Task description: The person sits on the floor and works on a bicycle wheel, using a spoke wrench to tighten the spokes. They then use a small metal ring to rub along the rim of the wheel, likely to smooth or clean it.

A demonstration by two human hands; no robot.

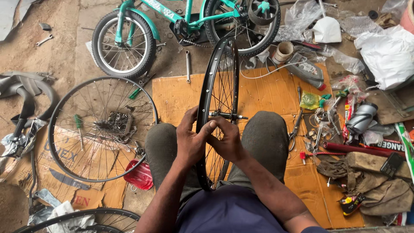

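- Between the person's knees stands a black spoked bicycle rim (217, 86), upright and edge-on to the camera, its hub axle (228, 116) sticking out to the right.
- Left hand (189, 140) is curled round the near edge of the rim, thumb and fingers pinching it just left of the hub.
- Right hand (226, 140) is closed against the same stretch of rim from the other side, fingertips meeting those of the left hand among the spokes; whether it grips a spoke or only the rim cannot be told.
- Under the wheel and the grey-trousered knees lies a flat sheet of orange-brown cardboard (267, 92).
- On the cardboard to the right lie a pair of metal pliers (295, 127), a small yellow-green packet (310, 100) and a scatter of small tools and wrappers.
- Further right stand a grey plastic bottle (362, 116) and a heap of dirty brown cloth (379, 181).
- To the left a second spoked wheel (101, 129) lies flat on printed cardboard, with a green-handled screwdriver (78, 123) inside its ring and a red plastic reflector (140, 176) touching its lower edge.
- Beyond the cardboard a small teal children's bicycle (172, 26) lies on the dirt floor, a steel spanner (188, 64) just below it.
- At the top right sit a white crumpled plastic bag (388, 51) and a roll of pale tape (282, 51).
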